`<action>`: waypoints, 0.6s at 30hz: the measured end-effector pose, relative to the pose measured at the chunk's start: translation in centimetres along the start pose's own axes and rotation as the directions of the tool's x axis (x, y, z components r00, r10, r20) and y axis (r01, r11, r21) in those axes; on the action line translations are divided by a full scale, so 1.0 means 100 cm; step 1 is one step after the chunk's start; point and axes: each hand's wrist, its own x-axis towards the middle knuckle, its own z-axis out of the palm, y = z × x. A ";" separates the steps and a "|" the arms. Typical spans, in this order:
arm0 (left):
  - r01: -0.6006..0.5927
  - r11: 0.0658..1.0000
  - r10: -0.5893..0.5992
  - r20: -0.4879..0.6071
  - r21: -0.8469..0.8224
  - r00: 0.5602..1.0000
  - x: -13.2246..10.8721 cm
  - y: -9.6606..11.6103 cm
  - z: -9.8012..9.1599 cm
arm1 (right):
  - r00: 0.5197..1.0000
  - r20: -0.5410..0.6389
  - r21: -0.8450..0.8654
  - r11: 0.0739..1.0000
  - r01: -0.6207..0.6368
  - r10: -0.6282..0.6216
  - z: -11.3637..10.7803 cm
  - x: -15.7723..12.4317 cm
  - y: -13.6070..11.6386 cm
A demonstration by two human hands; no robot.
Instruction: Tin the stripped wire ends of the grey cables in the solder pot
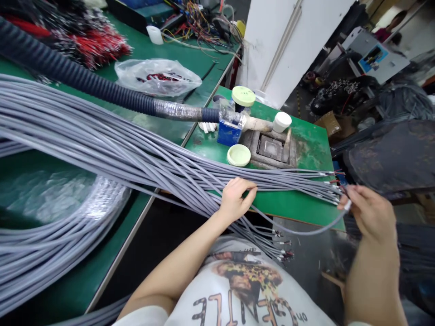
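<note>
A long bundle of grey cables (183, 165) runs from the left across the bench, its stripped ends with thin coloured wires lying at the right. On this bundle is my left hand (237, 198), thumb and forefinger tips together, closed on cables; how many is hidden. One grey cable (302, 232) bows out from beneath it to my right hand (372, 213). My right hand pinches that cable near its white-banded end, beyond the bench's right edge. More cable ends (277, 244) hang below the bench edge, in front of my shirt.
A solder pot (272, 147) is set in the green bench top, with a ribbed hose (125, 95) leading to it. Around it stand a light green lid (239, 155), a white cup (282, 121) and a blue box (228, 132). Coiled cable (98, 235) lies left.
</note>
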 end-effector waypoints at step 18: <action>-0.251 0.877 -0.084 0.645 0.410 0.759 0.034 0.029 0.045 | 0.648 0.728 0.330 0.714 -0.618 0.224 0.116 -0.113 0.047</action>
